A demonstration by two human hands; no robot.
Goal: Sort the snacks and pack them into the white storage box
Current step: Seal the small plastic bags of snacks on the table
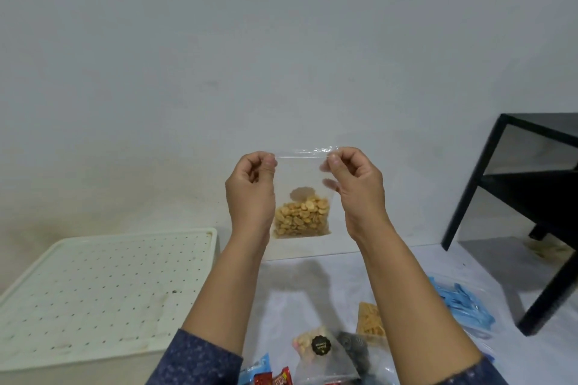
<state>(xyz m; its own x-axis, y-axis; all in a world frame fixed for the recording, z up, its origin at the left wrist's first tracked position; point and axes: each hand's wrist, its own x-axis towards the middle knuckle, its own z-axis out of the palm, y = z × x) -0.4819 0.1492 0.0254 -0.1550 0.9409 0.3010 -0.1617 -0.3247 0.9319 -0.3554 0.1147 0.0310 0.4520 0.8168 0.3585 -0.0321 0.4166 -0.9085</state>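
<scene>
A: Left side?
B: White storage box (103, 294) sat far left on the floor, perforated lid on. Nothing visibly packed, but couldn't see inside.

A: Hands?
B: Both raised mid-frame, against the wall. Left hand (250, 187) was closed, thumb and forefinger pinching the top-left corner of a clear zip bag (301, 194). Right hand (356, 184) likewise pinched the top-right corner, other fingers curled behind the film. Bag hung upright between them, seal strip taut.

A: Contents?
B: Pale yellow nuts or beans, settled in the bottom third. Top part empty film.

A: Step?
B: My read: checking or pressing the zip shut before packing. Couldn't tell if the seal was fully closed.

A: Rest of the snacks?
B: On the floor near the bottom edge: red packets (275, 380), a stickered pouch (319, 350), an orange-yellow crisp bag (370, 319), then blue sachets (463, 303) further right. Black side table (519, 197) at far right, not involved.

A: Next?
B: Probably run the fingers along the strip to confirm closure. Then one hand has to let go and lift that lid, since the box was shut. Bag should go in flat so it stacks with its kind.
</scene>
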